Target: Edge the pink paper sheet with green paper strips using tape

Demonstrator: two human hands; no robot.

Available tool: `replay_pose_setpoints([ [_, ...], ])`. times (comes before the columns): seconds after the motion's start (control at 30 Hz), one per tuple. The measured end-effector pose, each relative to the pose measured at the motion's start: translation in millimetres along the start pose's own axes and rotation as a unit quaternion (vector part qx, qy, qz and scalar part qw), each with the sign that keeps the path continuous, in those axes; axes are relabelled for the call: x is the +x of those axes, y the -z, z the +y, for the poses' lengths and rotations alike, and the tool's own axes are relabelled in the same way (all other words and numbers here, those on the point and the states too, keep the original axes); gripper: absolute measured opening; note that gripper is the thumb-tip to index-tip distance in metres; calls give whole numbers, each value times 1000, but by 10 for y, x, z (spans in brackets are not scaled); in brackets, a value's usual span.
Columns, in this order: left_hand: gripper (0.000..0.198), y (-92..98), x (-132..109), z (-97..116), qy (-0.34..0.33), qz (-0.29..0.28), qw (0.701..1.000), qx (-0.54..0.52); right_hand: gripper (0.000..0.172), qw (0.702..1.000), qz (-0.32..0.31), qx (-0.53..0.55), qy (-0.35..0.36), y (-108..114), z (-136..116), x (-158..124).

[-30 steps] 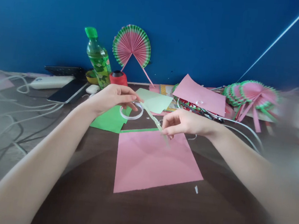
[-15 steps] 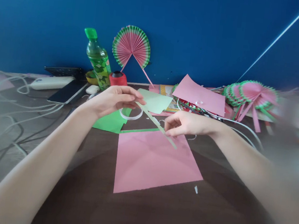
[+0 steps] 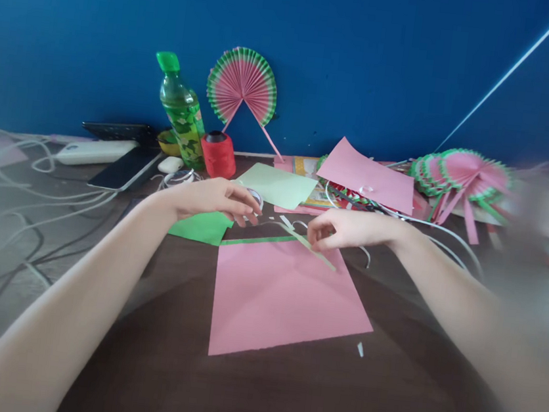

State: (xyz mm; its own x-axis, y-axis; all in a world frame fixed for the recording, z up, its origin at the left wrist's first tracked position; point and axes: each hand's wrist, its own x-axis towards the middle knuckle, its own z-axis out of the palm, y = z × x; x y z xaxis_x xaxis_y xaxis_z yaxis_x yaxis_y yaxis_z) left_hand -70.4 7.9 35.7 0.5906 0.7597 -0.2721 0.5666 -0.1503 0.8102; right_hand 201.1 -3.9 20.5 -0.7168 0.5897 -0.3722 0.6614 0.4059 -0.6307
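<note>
Strip [image 3: 324, 260], pale green, is being pinched in right hand [image 3: 348, 230], over far edge of pink sheet [image 3: 287, 307]; left hand [image 3: 203, 198] is being held half-curled near tape roll [image 3: 260, 200], any grip can't be told; strip is probably best being handled lightly by its edges, creasing thus being avoided; sheet is being carried by dark counter [image 3: 258, 392]; bottle [image 3: 180, 113] and paper fan [image 3: 243, 83] are being backed by blue wall [image 3: 370, 58]

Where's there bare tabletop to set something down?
Mostly in front: brown table between the near pink sheet and the table's front edge, save a white scrap by the sheet's corner. Another patch lies between sheet and left forearm. Crowded: cables left, pale strip at right hand, bottle and fans behind.
</note>
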Motion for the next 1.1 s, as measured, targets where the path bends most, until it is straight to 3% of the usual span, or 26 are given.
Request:
replay_pose_setpoints([
  [0.17,36,-195,89,70,-62,42,982,171,12,1000,-13,-6,27,-22,-20,18],
  [0.33,20,-330,135,73,-99,-3,962,255,11,1000,-13,17,4,-11,-28,3],
  [0.5,15,-298,94,106,-31,-20,968,248,11,999,-2,49,-10,-25,33,35],
  [0.63,17,-247,75,96,29,-69,972,224,13,998,55,42,8,-86,62,110],
  [0.93,21,-106,-19,127,119,-180,943,253,16,997,75,17,31,-227,-31,193],
  [1.0,21,-88,-18,131,118,-167,943,262,16,996,82,11,29,-246,-31,205],
  [1.1,26,-152,11,161,75,-80,958,266,15,995,96,-6,39,-268,-45,215],
])
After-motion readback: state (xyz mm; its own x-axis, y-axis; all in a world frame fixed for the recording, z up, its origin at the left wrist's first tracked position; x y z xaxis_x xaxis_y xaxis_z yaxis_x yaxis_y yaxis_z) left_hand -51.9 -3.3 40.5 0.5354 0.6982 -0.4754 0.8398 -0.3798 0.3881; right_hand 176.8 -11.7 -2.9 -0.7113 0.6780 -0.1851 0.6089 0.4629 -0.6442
